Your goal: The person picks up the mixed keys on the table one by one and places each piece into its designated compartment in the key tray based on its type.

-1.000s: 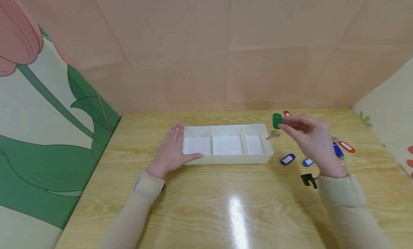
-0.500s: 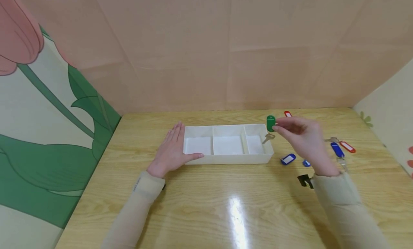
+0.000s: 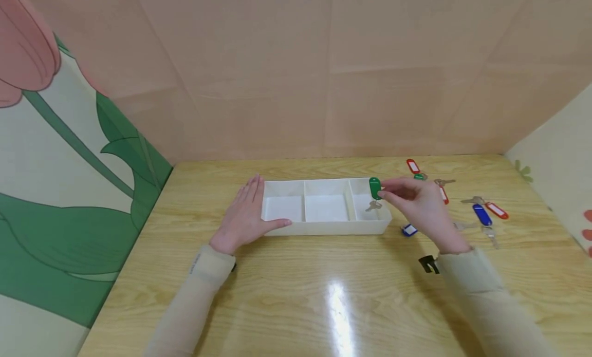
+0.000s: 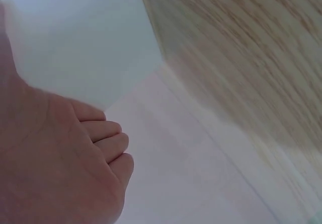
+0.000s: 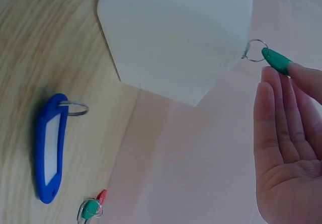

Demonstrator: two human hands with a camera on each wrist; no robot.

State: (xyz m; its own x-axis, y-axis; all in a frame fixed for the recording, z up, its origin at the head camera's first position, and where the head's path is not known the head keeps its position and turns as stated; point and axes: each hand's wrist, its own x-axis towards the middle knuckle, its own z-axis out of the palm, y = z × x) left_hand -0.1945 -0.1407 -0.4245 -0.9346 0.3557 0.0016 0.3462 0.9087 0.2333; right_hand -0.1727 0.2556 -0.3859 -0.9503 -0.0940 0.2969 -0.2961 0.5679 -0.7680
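Note:
A white tray (image 3: 324, 228) with three compartments stands on the table. Against its left end rests my left hand (image 3: 247, 215), fingers straight along the side and thumb over the front rim. The left wrist view shows the same hand (image 4: 65, 158) flat beside the tray's white wall (image 4: 90, 43). Over the right compartment, my right hand (image 3: 418, 203) pinches a green key tag (image 3: 375, 188) between thumb and fingers. A key (image 3: 373, 206) dangles below the tag. In the right wrist view the green tag (image 5: 276, 61) and its metal ring (image 5: 257, 50) show at the fingertips.
Right of the tray lie several tagged keys: a blue tag (image 3: 409, 229), another blue tag (image 3: 482, 214), a red tag (image 3: 497, 210) and a red tag (image 3: 413, 166) at the back. A green tag (image 3: 419, 177) lies near that one. A pink backdrop (image 3: 324, 90) rises behind the table.
My right hand has moved left with the green key tag, from beside the tray to over its right compartment, and a little lower. The left hand has stayed in place.

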